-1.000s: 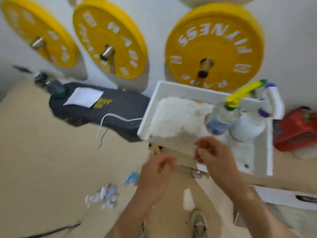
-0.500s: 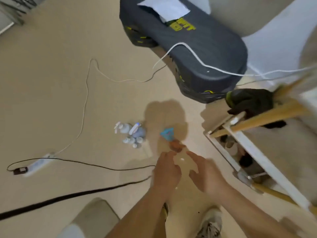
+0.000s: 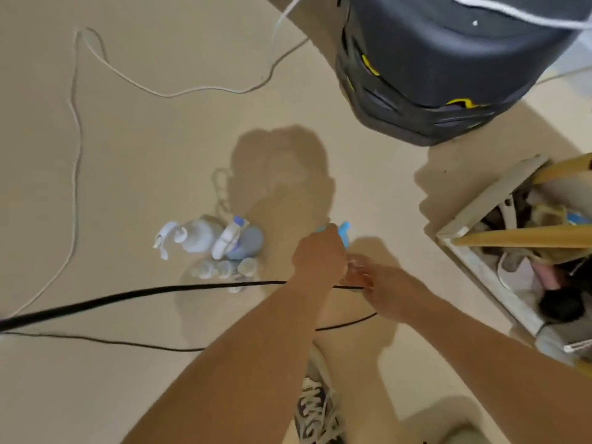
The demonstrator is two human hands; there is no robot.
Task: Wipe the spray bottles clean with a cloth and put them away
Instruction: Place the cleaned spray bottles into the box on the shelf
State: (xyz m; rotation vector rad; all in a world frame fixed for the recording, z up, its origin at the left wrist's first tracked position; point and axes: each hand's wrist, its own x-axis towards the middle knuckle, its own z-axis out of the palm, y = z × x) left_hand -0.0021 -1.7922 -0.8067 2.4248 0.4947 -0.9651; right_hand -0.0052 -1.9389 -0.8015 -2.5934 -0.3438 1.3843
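Bending to the beige floor (image 3: 134,149), the person curls the left hand (image 3: 320,256) round a small blue piece (image 3: 345,232); what it is I cannot tell. The right hand (image 3: 371,282) lies just beside it, its fingers too blurred to judge. The spray bottles (image 3: 208,241) lie huddled on the floor to the left, pale and translucent, with white triggers, one blue-tipped. The yellow marks on the dark case (image 3: 448,59) are unreadable.

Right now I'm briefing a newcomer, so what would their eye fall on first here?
Both bare arms stretch down to the floor at centre, the left hand gripping a blue item. Just left, spray bottles huddle on the floor; a black cable crosses beneath the arms.
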